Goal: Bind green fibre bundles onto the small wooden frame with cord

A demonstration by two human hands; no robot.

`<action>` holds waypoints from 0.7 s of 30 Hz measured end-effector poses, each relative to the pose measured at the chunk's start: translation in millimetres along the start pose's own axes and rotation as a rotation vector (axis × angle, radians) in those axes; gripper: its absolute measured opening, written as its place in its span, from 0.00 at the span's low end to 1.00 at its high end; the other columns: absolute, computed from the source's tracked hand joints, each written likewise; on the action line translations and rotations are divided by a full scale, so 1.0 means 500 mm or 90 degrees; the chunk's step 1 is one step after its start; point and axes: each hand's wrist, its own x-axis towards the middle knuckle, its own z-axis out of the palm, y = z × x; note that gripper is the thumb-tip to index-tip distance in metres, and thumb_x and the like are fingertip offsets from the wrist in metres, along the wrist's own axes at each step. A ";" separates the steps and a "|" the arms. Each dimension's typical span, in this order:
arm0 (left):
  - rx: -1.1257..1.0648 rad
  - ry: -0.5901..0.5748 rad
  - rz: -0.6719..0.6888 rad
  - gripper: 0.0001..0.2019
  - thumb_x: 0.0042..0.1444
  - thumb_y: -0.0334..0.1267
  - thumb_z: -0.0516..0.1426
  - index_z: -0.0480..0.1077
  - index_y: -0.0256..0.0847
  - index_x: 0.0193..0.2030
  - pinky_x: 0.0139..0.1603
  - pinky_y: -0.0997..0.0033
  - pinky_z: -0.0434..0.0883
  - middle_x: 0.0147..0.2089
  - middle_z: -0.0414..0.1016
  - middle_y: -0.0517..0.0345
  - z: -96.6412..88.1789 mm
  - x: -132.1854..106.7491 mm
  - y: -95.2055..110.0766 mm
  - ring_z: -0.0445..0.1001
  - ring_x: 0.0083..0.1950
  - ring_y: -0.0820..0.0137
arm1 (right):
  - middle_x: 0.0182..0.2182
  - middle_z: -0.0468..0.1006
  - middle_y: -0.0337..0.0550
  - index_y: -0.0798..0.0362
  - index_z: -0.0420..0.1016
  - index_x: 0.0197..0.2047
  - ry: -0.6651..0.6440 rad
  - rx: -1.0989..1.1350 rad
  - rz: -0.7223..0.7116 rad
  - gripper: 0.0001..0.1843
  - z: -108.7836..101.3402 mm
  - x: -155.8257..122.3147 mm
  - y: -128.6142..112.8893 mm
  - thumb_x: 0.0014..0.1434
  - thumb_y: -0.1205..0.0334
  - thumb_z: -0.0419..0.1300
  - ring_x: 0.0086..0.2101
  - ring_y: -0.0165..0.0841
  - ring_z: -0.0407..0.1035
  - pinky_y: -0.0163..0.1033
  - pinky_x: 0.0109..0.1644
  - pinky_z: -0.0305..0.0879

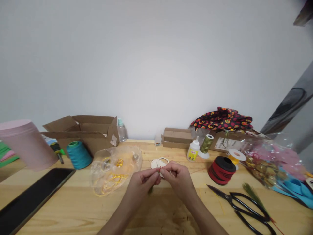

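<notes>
The left hand and right hand pinch closely together on what seems a red thread (tiny from here). A pale cutout lies just ahead, long axis crosswise, nearer the right hand.

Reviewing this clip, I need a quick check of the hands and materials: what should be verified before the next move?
1. Right hand pinches the red thread: ok.
2. Left hand meets the right at the pale scalloped cutout: ok.
3. Thread secured to cutout: cannot tell, fingers hide it.
4. Black-handled scissors on the table, right of the hands: ok.
5. Yellow cord inside the clear plastic bag, left of the hands: ok.
</notes>
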 end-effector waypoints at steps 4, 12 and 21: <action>-0.018 0.012 -0.032 0.11 0.42 0.40 0.57 0.75 0.35 0.30 0.18 0.80 0.56 0.20 0.65 0.63 -0.001 0.000 0.003 0.57 0.17 0.81 | 0.14 0.63 0.34 0.56 0.71 0.15 -0.010 0.094 0.099 0.08 0.001 0.001 0.001 0.39 0.61 0.61 0.19 0.25 0.54 0.31 0.22 0.51; -0.036 0.023 -0.029 0.11 0.38 0.38 0.59 0.74 0.33 0.29 0.15 0.80 0.45 0.17 0.62 0.66 -0.007 0.002 -0.013 0.50 0.15 0.83 | 0.14 0.65 0.35 0.58 0.70 0.15 -0.043 0.173 0.158 0.12 0.002 -0.001 0.014 0.39 0.59 0.62 0.19 0.24 0.55 0.31 0.25 0.52; -0.088 -0.002 -0.006 0.11 0.40 0.42 0.60 0.72 0.33 0.23 0.16 0.80 0.42 0.16 0.60 0.67 -0.005 0.000 -0.013 0.47 0.15 0.84 | 0.12 0.62 0.33 0.58 0.70 0.15 -0.065 0.211 0.160 0.12 0.002 -0.006 0.010 0.40 0.58 0.62 0.18 0.24 0.54 0.31 0.24 0.52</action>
